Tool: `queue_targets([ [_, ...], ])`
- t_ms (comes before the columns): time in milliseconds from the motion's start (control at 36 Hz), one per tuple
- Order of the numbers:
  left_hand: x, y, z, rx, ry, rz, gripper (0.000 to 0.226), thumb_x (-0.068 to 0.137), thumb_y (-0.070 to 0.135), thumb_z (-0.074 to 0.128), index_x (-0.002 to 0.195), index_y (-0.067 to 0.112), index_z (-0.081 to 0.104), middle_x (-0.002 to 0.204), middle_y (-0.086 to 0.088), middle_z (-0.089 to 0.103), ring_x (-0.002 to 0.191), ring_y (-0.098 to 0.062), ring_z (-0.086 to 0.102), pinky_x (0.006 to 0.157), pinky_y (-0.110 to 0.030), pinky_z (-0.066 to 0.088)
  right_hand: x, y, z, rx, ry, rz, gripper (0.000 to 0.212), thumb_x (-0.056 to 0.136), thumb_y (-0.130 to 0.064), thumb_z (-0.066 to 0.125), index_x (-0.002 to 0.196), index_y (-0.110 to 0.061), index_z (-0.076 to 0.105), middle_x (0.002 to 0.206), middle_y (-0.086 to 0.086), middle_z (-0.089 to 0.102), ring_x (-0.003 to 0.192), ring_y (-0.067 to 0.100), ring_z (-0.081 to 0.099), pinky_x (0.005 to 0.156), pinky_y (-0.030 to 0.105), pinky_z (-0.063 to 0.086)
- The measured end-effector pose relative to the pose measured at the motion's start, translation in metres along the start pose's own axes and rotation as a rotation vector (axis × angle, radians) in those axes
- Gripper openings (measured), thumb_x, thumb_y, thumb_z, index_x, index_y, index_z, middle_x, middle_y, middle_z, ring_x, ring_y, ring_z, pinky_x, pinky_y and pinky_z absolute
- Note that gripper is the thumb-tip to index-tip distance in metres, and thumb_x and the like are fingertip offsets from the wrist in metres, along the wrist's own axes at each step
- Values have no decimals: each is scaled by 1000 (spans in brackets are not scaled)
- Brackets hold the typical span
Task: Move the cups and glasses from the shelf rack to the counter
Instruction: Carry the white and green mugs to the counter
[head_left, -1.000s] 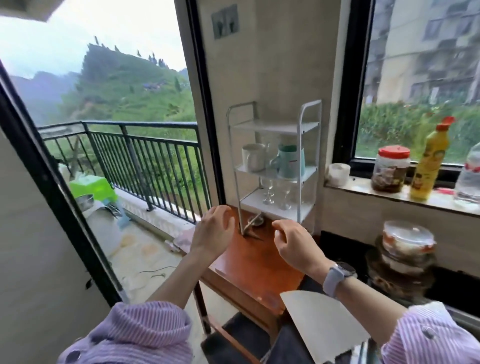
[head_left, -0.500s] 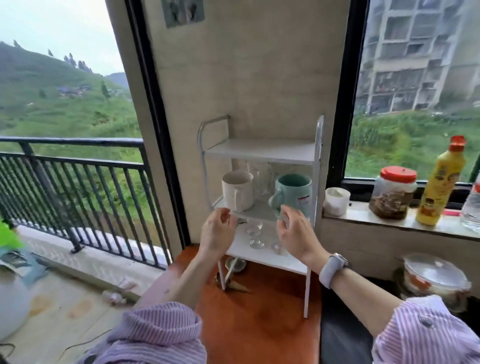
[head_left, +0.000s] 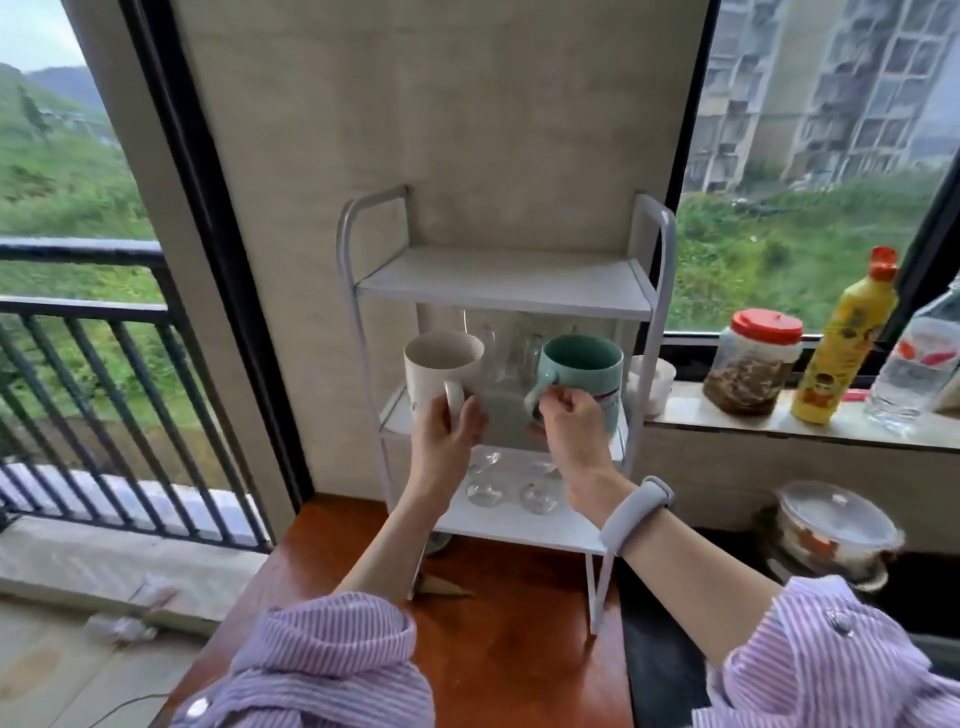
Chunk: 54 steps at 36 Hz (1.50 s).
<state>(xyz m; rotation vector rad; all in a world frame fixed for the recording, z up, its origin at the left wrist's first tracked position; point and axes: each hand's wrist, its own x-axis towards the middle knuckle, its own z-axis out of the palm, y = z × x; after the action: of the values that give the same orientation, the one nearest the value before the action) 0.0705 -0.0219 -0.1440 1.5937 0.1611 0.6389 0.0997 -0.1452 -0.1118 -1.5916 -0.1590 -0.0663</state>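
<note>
Both my hands have reached the middle shelf since a moment ago, when they hovered short of the rack. My left hand (head_left: 448, 429) curls around the handle of the white mug (head_left: 440, 370), at 9 o'clock on the middle tier of the white shelf rack (head_left: 506, 280). My right hand (head_left: 571, 423) pinches the handle of the teal mug (head_left: 584, 371), at 3 o'clock on the same tier. Clear glasses (head_left: 506, 353) stand between and behind the two mugs, at 12 o'clock. Stemmed glasses (head_left: 511, 491) stand on the bottom tier, their upper parts hidden behind my hands. Beneath the rack lies the reddish wooden surface (head_left: 498, 649). At 3 o'clock, a window ledge carries a red-lidded jar (head_left: 753, 366) and a yellow bottle (head_left: 844, 345).
</note>
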Motion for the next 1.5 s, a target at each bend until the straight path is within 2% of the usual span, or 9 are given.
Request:
queue_targets([
  [139,4,-3,-2,100,-24,84,19,95,15,45,76,18,43,64,-2,49,57,-10,49,56,-25,48,1,3,14,177,84,19,20,89,-1,44,73,-12,52,68,-2,53,63,4,51,54,6,44],
  [389,5,-5,-2,167,-30,138,20,96,12,40,78,21,39,68,-2,43,60,-12,42,51,-18,40,5,17,11,-98,76,-59,19,85,-13,56,66,-14,54,63,-1,54,61,13,47,60,25,37],
  [667,4,-6,1,158,-13,161,7,97,13,39,96,7,40,79,-4,47,67,-12,45,57,-17,42,3,20,-5,-114,64,-43,9,91,-17,48,90,-12,55,71,-3,64,73,14,63,69,32,51],
  [778,4,-5,2,175,13,154,16,97,14,40,104,0,43,80,-5,47,69,-13,46,57,-17,42,6,17,0,-85,98,-8,14,89,-13,47,77,-10,53,67,3,56,64,16,55,58,22,46],
  [861,5,-6,2,188,20,150,20,97,15,40,106,-3,42,79,-2,47,70,-12,46,62,-23,42,9,16,0,-117,144,-24,15,89,-18,51,79,-7,54,76,9,57,73,24,55,68,36,50],
  [1028,4,-8,1,193,26,170,12,98,17,38,96,5,43,73,3,47,67,-9,46,55,-6,41,1,20,-8,-201,169,-98,20,94,-24,44,87,-7,51,87,13,58,77,25,53,61,27,36],
  [1194,-17,-8,0,225,40,187,20,98,25,37,81,16,42,64,6,49,56,-1,49,49,-11,38,-24,26,-24,-171,147,-172,22,94,-25,46,85,-7,52,80,10,57,78,29,55,73,46,47],
  [1389,-66,-3,-8,186,48,201,24,96,27,39,78,13,46,64,-4,47,55,-5,43,51,-18,39,-71,38,-44,-186,96,-284,20,92,-27,50,73,-24,51,63,0,55,57,8,51,53,21,44],
  [1500,-100,-2,-11,184,56,202,24,95,23,42,73,15,45,60,1,44,52,-2,42,47,-13,37,-103,47,-62,-189,104,-301,16,91,-24,51,76,-18,55,67,14,59,61,24,54,53,33,46],
])
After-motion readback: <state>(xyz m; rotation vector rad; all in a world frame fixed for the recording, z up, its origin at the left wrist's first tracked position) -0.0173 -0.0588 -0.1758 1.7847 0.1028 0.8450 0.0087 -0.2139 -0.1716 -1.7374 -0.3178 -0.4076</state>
